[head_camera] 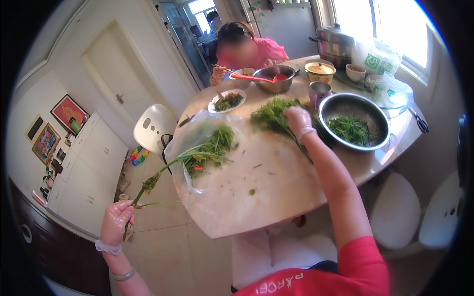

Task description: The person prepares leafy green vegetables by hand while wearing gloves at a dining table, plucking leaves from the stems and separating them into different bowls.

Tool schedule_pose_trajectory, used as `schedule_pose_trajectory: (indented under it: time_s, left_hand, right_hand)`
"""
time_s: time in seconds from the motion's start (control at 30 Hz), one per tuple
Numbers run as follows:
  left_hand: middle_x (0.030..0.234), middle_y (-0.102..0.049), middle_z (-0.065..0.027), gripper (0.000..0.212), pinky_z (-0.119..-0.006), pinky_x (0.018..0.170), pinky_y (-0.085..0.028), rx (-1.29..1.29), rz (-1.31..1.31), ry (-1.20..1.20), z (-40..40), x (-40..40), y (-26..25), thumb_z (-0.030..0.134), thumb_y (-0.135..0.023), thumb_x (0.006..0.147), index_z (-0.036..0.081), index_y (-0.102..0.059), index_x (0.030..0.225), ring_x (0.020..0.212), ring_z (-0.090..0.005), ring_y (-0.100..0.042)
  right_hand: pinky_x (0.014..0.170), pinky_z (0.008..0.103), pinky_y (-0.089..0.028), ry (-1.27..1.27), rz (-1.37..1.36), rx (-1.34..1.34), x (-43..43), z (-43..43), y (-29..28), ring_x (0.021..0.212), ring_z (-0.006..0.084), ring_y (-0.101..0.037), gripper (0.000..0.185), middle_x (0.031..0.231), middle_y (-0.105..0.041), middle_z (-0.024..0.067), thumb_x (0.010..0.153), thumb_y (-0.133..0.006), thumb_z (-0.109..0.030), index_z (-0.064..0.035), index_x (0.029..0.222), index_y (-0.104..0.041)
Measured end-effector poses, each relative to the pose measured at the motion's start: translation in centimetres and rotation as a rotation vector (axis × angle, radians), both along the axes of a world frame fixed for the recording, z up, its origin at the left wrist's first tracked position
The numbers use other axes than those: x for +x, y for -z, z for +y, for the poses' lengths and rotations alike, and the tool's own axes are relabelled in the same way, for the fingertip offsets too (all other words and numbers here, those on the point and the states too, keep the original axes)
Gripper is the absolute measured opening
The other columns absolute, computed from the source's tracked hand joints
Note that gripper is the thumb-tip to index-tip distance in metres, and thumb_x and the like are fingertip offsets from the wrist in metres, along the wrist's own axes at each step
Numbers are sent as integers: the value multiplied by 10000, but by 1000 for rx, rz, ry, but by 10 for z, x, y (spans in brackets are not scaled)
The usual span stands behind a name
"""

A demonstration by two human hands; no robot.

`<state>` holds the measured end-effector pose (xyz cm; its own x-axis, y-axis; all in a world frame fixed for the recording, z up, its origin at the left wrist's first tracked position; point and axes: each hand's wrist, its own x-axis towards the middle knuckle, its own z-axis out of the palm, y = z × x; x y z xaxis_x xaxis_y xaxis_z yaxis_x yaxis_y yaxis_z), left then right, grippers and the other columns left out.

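My left hand (116, 222), in a clear plastic glove, holds a long green stalk (148, 185) out past the table's left edge. The stalk's leafy end reaches over a clear plastic bag (177, 144) that holds loose greens (218, 144). My right hand (299, 121), gloved too, is at a pile of leafy greens (274, 114). Its fingertips are down among the leaves, so whether they grip any is hidden. Right of that hand stands a large steel basin (383, 135) with cut greens (350, 129) in it.
Across the table (259, 214) a person (272, 50) eats with chopsticks (224, 69). Near them are a plate (210, 105) of cooked greens, a steel bowl (270, 87) with a red ladle (280, 78), and a metal cup (319, 92). Scissors (421, 124) lie at the right edge. A white chair (153, 124) stands left.
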<state>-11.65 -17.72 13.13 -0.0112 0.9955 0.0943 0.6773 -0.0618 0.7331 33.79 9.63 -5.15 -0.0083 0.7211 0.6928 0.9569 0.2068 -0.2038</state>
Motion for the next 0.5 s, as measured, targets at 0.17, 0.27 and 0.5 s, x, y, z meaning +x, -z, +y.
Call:
schedule_pose_trajectory:
  time_s: [0.17,0.27,0.5]
  left_hand:
    - [594,-477,8,181,-175,504,-342,130,-123,-18,5,-4,-3,44,-445,848,-41,-595,904,535,-46,-412]
    - [584,-470,29,211,-164,458,-266,165,-222,15,29,16,2,62,-430,845,-19,-591,957,508,-25,-375]
    - [677,-550,29,191,-159,490,-284,109,-450,225,93,88,51,85,-489,829,29,-616,962,555,-22,-402]
  right_hand:
    - [711,390,-464,75,15,-166,18,-7,-21,841,301,-576,300,903,-594,128,671,-495,-15,-144,911,-621]
    - [823,380,-446,-20,-2,-262,19,-22,-27,1010,332,-520,705,1293,-379,160,615,-460,51,-230,1258,-394]
    - [843,370,-435,-333,233,-2,-23,-69,-46,1047,314,-494,560,1239,-443,141,672,-495,47,-198,1176,-497]
